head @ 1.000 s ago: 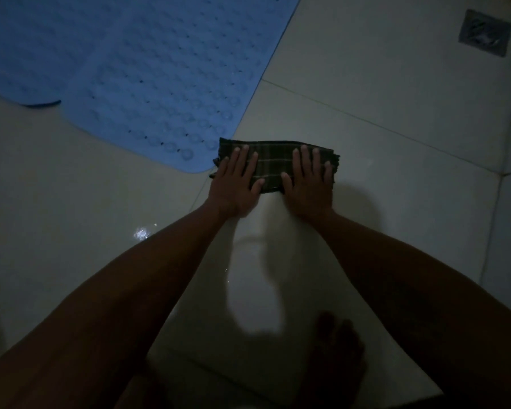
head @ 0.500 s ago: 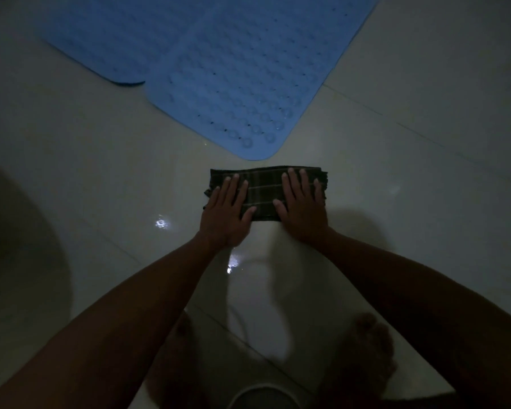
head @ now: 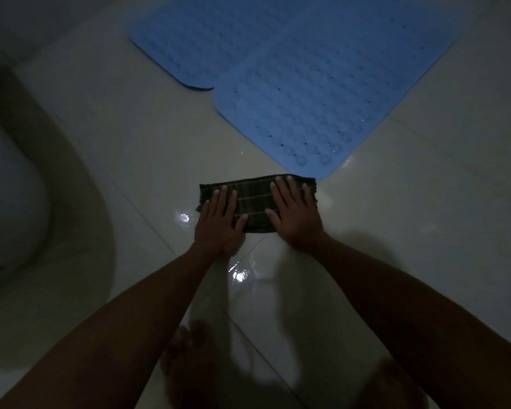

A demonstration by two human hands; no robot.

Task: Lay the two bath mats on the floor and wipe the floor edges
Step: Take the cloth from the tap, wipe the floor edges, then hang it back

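1. Wiping is the step in hand by the look of it: a folded dark plaid cloth (head: 255,203) is pressed flat on the pale tile floor (head: 425,216), just below the near corner of the front mat (head: 322,93).
2. Both blue mats are already laid down; the back mat (head: 195,39) seems to be tucked slightly under the front one where they meet, though the dim light makes that hard to be sure of.
3. The cloth is probably soft and light, so it will bunch up if shoved from one end only. It's best pushed with flat palms spread over the top rather than pinched at an edge.
4. The tiles look glossy with wet glints near the cloth, so a slick surface can be expected; the cloth should glide easily, and footing could be dicey for the bare feet (head: 189,364) seen at the bottom.
5. The left hand (head: 219,222) is laid open on the cloth's left part, fingers spread, heel of the palm hanging off onto the tile.
6. The right hand (head: 295,214) is laid open on the right part, fingertips reaching the far edge. Nothing is gripped by either hand; the cloth is only pressed down, with a gap of cloth showing between the hands.
7. A toilet base (head: 9,202) is sat off to the left, well apart from the cloth.
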